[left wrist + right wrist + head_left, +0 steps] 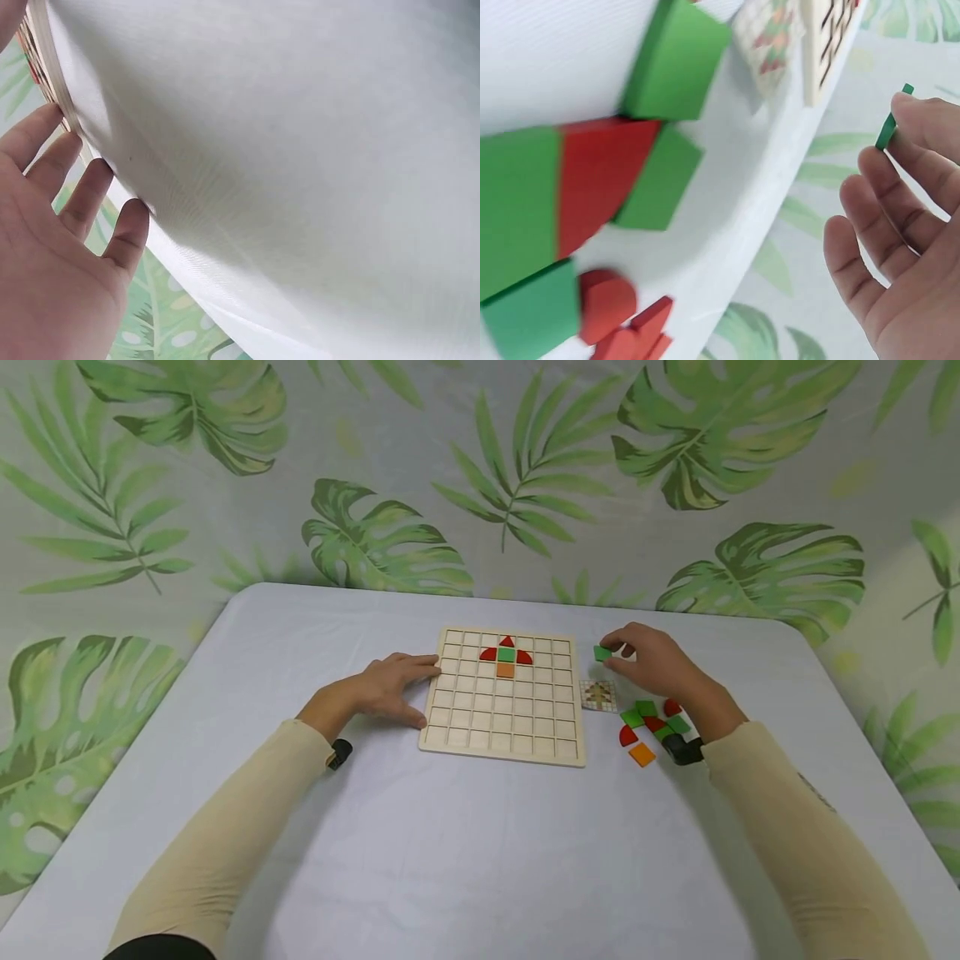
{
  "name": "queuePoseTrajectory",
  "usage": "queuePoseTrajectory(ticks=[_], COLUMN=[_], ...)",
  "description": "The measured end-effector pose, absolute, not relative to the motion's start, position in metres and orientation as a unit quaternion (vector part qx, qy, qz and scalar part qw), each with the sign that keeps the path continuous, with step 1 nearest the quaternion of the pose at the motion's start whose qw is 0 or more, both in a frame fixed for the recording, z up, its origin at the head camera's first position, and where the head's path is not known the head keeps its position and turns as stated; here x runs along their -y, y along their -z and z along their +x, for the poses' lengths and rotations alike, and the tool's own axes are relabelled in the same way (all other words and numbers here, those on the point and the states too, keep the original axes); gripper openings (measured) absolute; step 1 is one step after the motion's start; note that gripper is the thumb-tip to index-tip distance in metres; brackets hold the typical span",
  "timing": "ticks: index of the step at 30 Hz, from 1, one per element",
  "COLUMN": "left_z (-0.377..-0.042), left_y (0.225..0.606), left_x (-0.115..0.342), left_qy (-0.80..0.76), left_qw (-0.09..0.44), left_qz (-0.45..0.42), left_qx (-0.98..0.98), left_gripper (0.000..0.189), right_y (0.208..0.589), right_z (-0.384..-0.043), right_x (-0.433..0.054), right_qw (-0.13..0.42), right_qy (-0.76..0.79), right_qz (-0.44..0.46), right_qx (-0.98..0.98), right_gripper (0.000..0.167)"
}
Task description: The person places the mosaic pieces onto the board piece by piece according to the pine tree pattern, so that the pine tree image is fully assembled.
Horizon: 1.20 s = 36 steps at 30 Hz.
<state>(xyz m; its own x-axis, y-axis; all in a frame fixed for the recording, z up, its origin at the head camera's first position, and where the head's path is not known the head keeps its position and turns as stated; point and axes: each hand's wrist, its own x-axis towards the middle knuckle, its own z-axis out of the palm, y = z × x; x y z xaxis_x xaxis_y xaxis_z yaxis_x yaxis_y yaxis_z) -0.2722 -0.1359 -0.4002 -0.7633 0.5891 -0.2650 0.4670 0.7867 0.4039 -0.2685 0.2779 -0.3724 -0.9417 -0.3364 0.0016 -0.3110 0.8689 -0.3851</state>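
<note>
A wooden grid board (pixel 480 727) lies on the white table. Near its top sit a red triangle (pixel 507 642), a green square (pixel 506 655) flanked by two red quarter-circle tiles (pixel 488 654), and an orange square (pixel 506 670) below. My left hand (pixel 390 685) rests with spread fingers at the board's left edge; its fingertips (pixel 96 169) show beside that edge in the left wrist view. Right of the board, my right hand (pixel 652 660) pinches a green square tile (pixel 602 653) between thumb and finger, raised above the table in the right wrist view (pixel 889 124).
A small pattern card (pixel 598 696) lies just right of the board. Under my right forearm is a loose pile of green tiles (pixel 632 718), red tiles (pixel 627 737) and an orange tile (pixel 642 754). Leaf-patterned cloth (pixel 525 485) hangs behind the table.
</note>
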Motion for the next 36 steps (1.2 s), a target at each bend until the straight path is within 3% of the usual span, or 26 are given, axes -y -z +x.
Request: queuePoseTrajectory(ticks=[12, 24, 36], left_z=[-0.27, -0.267, -0.266], left_y=[0.405, 0.405, 0.404], left_x=[0.139, 0.135, 0.134], left_qy=[-0.158, -0.155, -0.166], left_qw=[0.175, 0.184, 0.195], left_qz=[0.296, 0.279, 0.269], left_qx=[-0.926, -0.93, -0.928], left_gripper=[0.083, 0.082, 0.083], right_y=[0.365, 0.391, 0.399], right_z=[-0.279, -0.287, -0.286], right_x=[-0.24, -0.192, -0.176], right_qw=[0.043, 0.092, 0.087], right_qy=[0.201, 0.214, 0.217], right_qz=[-0.215, -0.218, -0.217], right_qx=[-0.955, -0.948, -0.948], right_gripper=[0.032, 0.035, 0.032])
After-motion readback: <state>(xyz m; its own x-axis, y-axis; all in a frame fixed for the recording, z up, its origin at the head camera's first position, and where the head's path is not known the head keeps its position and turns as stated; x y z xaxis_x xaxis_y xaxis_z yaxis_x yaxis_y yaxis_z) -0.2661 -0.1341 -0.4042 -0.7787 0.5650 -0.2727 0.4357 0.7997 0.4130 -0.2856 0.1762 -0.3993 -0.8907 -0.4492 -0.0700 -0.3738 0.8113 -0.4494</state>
